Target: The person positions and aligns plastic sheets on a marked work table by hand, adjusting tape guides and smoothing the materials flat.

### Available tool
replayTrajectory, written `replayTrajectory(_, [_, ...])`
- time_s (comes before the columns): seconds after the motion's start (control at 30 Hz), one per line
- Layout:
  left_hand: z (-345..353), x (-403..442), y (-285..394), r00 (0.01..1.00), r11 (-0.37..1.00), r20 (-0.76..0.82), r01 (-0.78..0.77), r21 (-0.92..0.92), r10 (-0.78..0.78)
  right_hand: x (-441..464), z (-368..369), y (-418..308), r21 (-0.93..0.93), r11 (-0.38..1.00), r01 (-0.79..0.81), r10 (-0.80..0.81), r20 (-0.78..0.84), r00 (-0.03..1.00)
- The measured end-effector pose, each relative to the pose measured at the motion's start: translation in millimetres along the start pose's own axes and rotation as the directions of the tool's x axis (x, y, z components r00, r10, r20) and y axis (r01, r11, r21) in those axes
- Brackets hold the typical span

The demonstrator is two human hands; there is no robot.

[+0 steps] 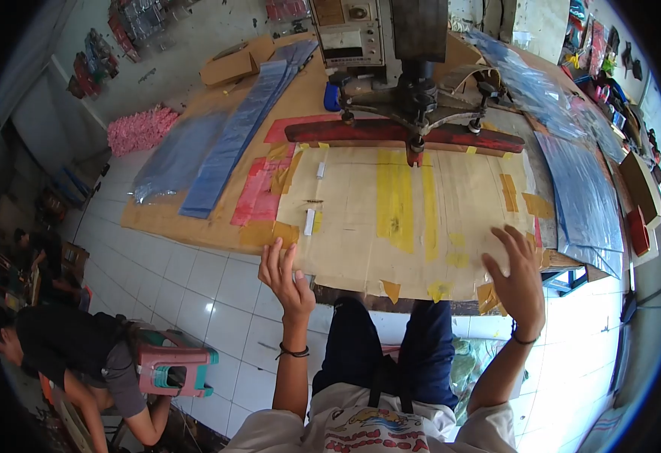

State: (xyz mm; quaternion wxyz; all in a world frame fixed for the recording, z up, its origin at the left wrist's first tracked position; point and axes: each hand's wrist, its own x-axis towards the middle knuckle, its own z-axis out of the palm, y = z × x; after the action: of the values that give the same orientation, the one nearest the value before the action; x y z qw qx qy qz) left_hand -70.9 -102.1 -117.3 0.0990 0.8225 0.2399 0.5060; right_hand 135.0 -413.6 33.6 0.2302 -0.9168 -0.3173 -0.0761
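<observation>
Holds the left hand [288,281] at the near left corner of the tape-patched tan sheet [338,219], with fingers slightly parted, and the right hand [518,283] at the near right edge, with fingers spread wide. Has the sheet lying flat on the worktable [157,226], with 2 white strips [310,222] near the left side, just in front of the long red bar [345,131].

Bright centre, edges seemingly warped.

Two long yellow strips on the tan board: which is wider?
The left strip, on the side nearer the left hand; the right strip is a much thinner band.
</observation>
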Motion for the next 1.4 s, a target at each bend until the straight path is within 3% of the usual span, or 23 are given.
replayTrajectory(0.07, [-2,-1,1,1.0,1.0,0.0,0.009,-0.015,-0.009,23,15,-23,0.108,0.993,0.055,-0.064,0.083,0.995])
replayTrajectory(0.13, [-5,-2,4,1.0,0.999,0.015,0.025,-0.019,-0.025,45,56,-24,-0.011,0.925,0.38,-0.379,0.062,0.923])
replayTrajectory(0.23, [-11,4,9,0.998,0.999,0.035,0.045,-0.018,-0.044,49,78,-46,-0.076,0.893,0.443,-0.438,0.071,0.896])
replayTrajectory(0.33, [-28,16,21,0.993,0.997,0.095,0.071,0.043,-0.075,56,65,-30,0.012,0.913,0.408,-0.404,0.157,0.901])
replayTrajectory(0.47, [-49,40,43,0.983,0.99,0.135,0.109,0.089,-0.121,29,45,-10,-0.025,0.91,0.415,-0.4,0.217,0.89])
replayTrajectory(0.5, [-52,48,48,0.98,0.997,0.181,0.08,-0.012,-0.076,14,41,-7,-0.088,0.873,0.479,-0.468,0.124,0.875])
replayTrajectory(0.57, [-54,66,62,0.965,0.975,0.26,0.041,-0.217,0.017,11,-2,-19,0.019,0.906,0.422,-0.403,0.339,0.85])
replayTrajectory(0.6, [-52,75,70,0.932,0.959,0.352,0.02,-0.283,0.084,11,-16,-23,0.071,0.924,0.375,-0.366,0.448,0.816])
replayTrajectory(0.67, [-38,95,88,0.824,0.91,0.516,-0.001,-0.416,0.236,32,-6,-1,0.116,0.909,0.401,-0.417,0.288,0.862])
replayTrajectory(0.7, [-28,104,93,0.768,0.914,0.553,-0.103,-0.392,0.324,49,-3,8,0.023,0.863,0.505,-0.499,0.203,0.842])
replayTrajectory(0.77, [-2,122,102,0.633,0.88,0.612,-0.313,-0.358,0.474,86,15,30,0.084,0.907,0.413,-0.421,0.111,0.9])
replayTrajectory(0.87, [42,154,116,0.466,0.848,0.721,-0.405,-0.341,0.512,122,42,62,-0.075,0.868,0.492,-0.487,0.072,0.87])
replayTrajectory(0.97, [84,164,122,0.366,0.805,0.743,-0.45,-0.386,0.561,136,29,54,0.053,0.921,0.385,-0.38,0.336,0.862])
replayTrajectory(1.07, [115,158,127,0.435,0.78,0.662,-0.473,-0.41,0.611,136,12,30,0.082,0.961,0.265,-0.263,0.574,0.776])
replayTrajectory(1.17, [111,170,146,0.369,0.817,0.746,-0.411,-0.405,0.555,139,12,27,0.036,0.955,0.295,-0.252,0.622,0.741])
replayTrajectory(1.27, [122,168,146,0.37,0.836,0.763,-0.377,-0.399,0.531,144,16,28,-0.002,0.913,0.409,-0.327,0.594,0.735])
replayTrajectory(1.4, [115,172,149,0.375,0.849,0.767,-0.322,-0.418,0.52,144,13,21,0.166,0.925,0.342,-0.372,0.585,0.721])
